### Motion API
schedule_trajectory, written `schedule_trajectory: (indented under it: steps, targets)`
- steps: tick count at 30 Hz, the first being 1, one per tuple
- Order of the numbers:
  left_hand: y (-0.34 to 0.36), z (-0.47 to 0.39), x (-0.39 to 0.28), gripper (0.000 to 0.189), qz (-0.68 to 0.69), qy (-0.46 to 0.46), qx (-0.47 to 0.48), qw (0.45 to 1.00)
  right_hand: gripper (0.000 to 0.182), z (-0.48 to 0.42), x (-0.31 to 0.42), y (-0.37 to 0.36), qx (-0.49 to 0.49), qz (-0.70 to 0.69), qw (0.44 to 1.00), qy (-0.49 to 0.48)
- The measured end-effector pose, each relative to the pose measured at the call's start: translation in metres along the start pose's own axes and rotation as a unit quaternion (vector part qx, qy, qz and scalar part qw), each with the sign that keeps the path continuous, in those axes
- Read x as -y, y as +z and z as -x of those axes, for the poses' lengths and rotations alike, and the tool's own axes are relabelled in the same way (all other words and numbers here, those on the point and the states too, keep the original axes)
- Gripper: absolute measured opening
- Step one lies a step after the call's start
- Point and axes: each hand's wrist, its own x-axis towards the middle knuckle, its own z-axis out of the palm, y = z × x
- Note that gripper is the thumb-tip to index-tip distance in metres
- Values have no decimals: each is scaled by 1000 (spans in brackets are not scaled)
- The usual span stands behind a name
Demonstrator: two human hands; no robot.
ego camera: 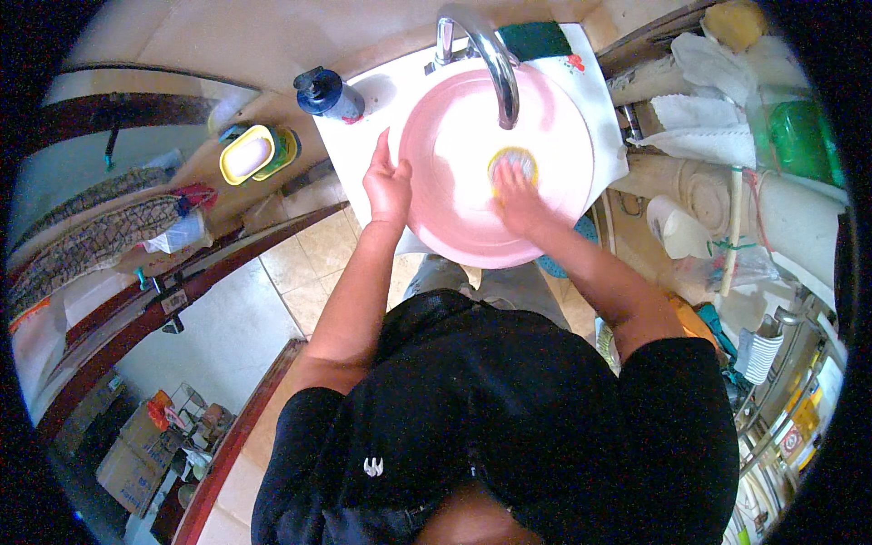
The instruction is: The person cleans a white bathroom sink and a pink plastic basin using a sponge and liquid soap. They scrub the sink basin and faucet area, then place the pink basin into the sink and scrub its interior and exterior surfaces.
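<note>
A round pink basin sits on the white sink top in front of me. Inside it, the fingers of my right hand lie over a round, pale pad with a yellow rim, perhaps a scrubbing sponge. The pad's lower part is hidden under that hand. My left hand is at the basin's left rim with its fingers apart and nothing in it; whether it touches the rim I cannot tell. Over the basin curves a chrome faucet.
A dark pump bottle stands on the sink's back left. Behind the faucet, at right, lies a dark green pad. A yellow soap dish is on the left wall. Pipes and plastic bags crowd the right side.
</note>
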Motion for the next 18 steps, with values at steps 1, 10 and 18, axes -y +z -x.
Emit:
schedule_trajectory:
  steps: [1,10,18]
  targets:
    - [0,1,-4,58,7,-8,-1,1000,66,7,11,-1,27,-13,999,-36]
    - [-2,-2,7,58,-1,29,-4,1000,66,-58,14,-25,-93,-55,994,-31]
    - [-3,-8,27,61,8,59,-6,998,62,-8,64,-17,2,11,980,-199]
